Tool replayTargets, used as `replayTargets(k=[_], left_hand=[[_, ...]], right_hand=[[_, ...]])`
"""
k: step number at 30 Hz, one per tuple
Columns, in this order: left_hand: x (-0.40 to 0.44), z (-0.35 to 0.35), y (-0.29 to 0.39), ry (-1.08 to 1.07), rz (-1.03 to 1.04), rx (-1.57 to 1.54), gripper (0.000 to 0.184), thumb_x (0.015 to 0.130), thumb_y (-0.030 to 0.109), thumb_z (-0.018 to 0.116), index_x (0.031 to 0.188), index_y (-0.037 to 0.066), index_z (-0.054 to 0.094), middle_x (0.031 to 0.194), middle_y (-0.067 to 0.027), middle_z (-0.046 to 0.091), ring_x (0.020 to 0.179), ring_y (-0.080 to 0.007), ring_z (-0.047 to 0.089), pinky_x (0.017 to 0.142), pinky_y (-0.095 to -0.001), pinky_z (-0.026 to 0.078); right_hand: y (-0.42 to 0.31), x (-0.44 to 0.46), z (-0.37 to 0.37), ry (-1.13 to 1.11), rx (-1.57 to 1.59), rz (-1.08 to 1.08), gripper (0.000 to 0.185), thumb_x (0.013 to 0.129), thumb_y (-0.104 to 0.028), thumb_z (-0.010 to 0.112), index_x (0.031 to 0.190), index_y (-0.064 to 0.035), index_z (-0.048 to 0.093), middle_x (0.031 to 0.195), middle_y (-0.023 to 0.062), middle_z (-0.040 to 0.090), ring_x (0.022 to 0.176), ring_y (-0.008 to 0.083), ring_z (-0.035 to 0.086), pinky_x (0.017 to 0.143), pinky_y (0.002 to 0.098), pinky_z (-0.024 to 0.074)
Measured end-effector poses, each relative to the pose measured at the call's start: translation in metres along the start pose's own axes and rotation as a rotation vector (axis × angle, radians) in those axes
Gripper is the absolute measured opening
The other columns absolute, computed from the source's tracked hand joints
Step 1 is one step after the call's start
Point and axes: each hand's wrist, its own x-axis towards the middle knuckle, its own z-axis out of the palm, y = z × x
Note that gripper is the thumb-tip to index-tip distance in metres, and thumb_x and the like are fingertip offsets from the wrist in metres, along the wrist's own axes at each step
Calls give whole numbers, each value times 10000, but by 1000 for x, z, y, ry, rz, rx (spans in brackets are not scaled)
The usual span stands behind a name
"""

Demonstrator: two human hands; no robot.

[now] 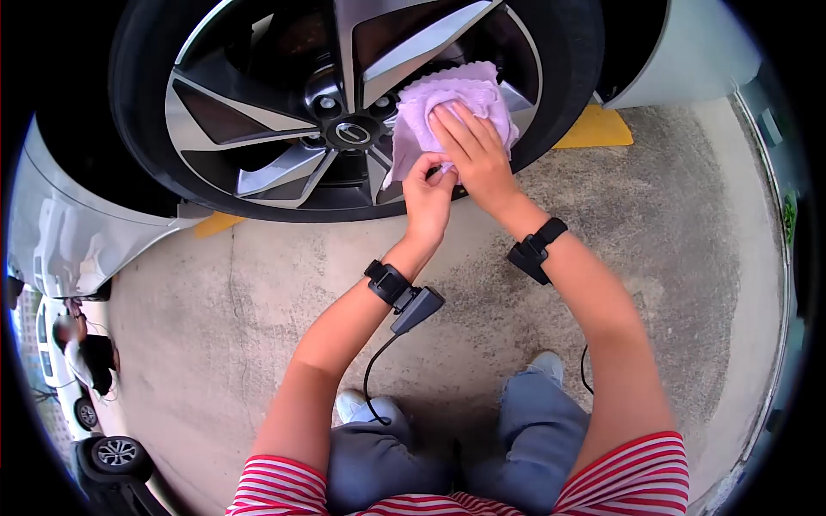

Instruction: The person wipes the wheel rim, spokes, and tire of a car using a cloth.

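A pale purple cloth [447, 90] with a scalloped edge is spread over the right side of a car wheel's alloy rim [249, 120]. Flat against the cloth lies my right hand [477, 159], its fingers stretched out and pressing it to the spokes. Just left of it, my left hand [430, 193] pinches the lower edge of the cloth between thumb and fingers. The round centre cap [351, 134] shows to the left of the cloth. Around the rim runs the black tyre [568, 77]. Spokes behind the cloth are hidden.
Yellow blocks [598, 129] sit on the concrete floor [284, 267] behind the tyre. White car body panels [697, 52] flank the wheel. Each wrist wears a black strap [389, 282], with a cable hanging from the left one. Another person [90, 357] and parked cars [112, 456] are at far left.
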Motion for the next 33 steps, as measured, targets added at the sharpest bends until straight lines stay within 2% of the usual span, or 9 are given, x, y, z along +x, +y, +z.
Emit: replayTargets(k=[4,8,12,15,17,21,25,30,33], left_hand=[[4,-30,17,62,24,-13,317,853,-56,590,1162,-1,537,1146,-78,587,1033,-145,585,852,-287,506],[-9,-15,22,-25,92,-42,395,804,-114,586,1154,34,477,1104,-57,523,975,-136,579,817,-260,499],[-4,-2,34,-367,-119,-26,309,788,-127,599,960,72,437,1073,-11,515,889,-83,599,812,-250,495],[3,-2,83,-799,-149,356,294,795,-119,599,940,72,428,1074,-17,518,887,-59,570,805,-234,483],[-2,2,117,-820,-231,491,274,797,-105,584,918,72,413,1031,-31,543,916,-49,549,816,-226,468],[-14,4,152,-842,6,917,215,768,-85,478,912,55,402,946,-73,589,995,-80,556,864,-238,445],[-20,0,180,-851,137,1105,229,789,-72,438,997,24,437,987,-118,638,1039,-143,604,881,-240,449],[-23,-12,182,-608,104,997,401,896,-41,501,1276,14,388,1106,-139,655,958,-109,628,793,-207,498],[-24,-21,140,-474,80,714,391,985,138,522,1326,22,369,1139,-158,647,880,-116,644,761,-229,530]], right_hand=[[-20,28,13,-22,113,-112,486,770,-99,596,1254,-61,580,1326,68,549,1252,247,498,1038,399,408],[-6,31,-19,-191,62,-184,555,750,-100,599,1300,-55,531,1346,81,522,1260,252,482,1056,398,391],[2,26,-82,-465,-252,-175,606,755,-130,636,1334,-34,488,1378,109,484,1272,286,461,1065,409,374],[-5,20,-142,-581,-38,190,658,755,-152,680,1369,-66,462,1393,128,467,1289,319,437,1079,419,358],[0,26,-176,-534,23,220,634,758,-158,698,1354,-92,492,1393,132,471,1291,318,435,1078,421,356],[14,-15,-163,-603,292,209,551,752,-161,717,1284,-130,576,1396,137,472,1286,314,435,1079,434,351],[-11,-21,-115,-877,1225,588,548,738,-168,767,1238,-28,591,1253,125,598,1104,240,589,985,370,432],[-18,-30,-81,-485,1134,531,527,769,-145,714,1236,-16,508,987,158,669,862,230,653,775,335,490],[-6,-24,-95,-576,1158,644,400,774,-110,669,1129,-15,514,905,167,661,801,262,665,707,358,488]])
